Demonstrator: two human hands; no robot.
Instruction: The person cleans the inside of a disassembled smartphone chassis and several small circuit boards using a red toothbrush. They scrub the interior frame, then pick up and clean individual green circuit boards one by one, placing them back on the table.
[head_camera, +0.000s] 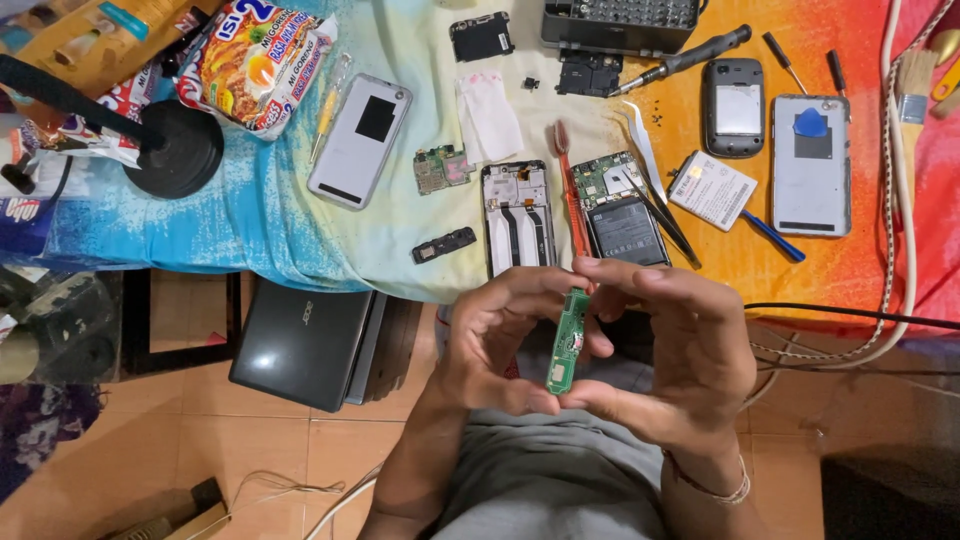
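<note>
A small green circuit board stands upright between both hands, in front of the person's lap. The left hand and the right hand are closed on it, pinching its thin edges. It looks light, stiff and easy to snap, so the edges seem the safest hold. Past the fingers, an opened phone and tweezers lie on the table.

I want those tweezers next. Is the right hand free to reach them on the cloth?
Probably not yet: the right hand and left hand both pinch the green board. The tweezers lie uncovered just beyond.
</note>
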